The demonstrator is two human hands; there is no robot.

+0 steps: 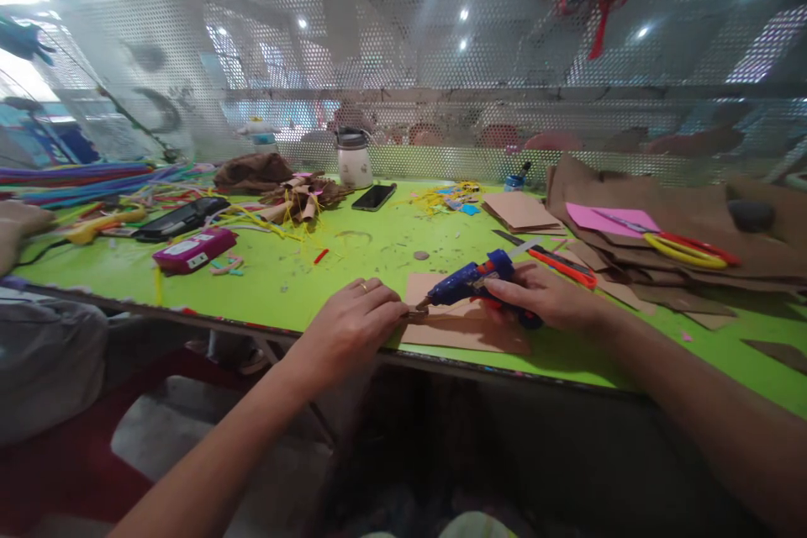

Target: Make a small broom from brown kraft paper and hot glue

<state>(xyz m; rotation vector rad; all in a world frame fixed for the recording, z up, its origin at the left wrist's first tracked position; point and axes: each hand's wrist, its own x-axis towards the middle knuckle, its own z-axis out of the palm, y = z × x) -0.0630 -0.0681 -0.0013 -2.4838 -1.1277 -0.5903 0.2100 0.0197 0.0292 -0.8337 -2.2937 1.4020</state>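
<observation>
My right hand (pixel 545 296) grips a blue hot glue gun (pixel 470 280), its nozzle pointing left toward my left hand. My left hand (pixel 353 326) is closed in a pinch on a small brown cardboard piece (pixel 416 315) right at the nozzle tip. Both hands work over a flat brown cardboard sheet (pixel 466 328) lying at the near edge of the bright green table (pixel 353 261).
An orange utility knife (pixel 561 266) lies beside my right hand. Red-and-yellow scissors (pixel 684 246) rest on pink paper and a cardboard pile at right. A phone (pixel 374 197), a white jar (pixel 354 158), a magenta box (pixel 194 250) and pipe cleaners (pixel 81 181) lie further back and left. A perforated metal screen backs the table.
</observation>
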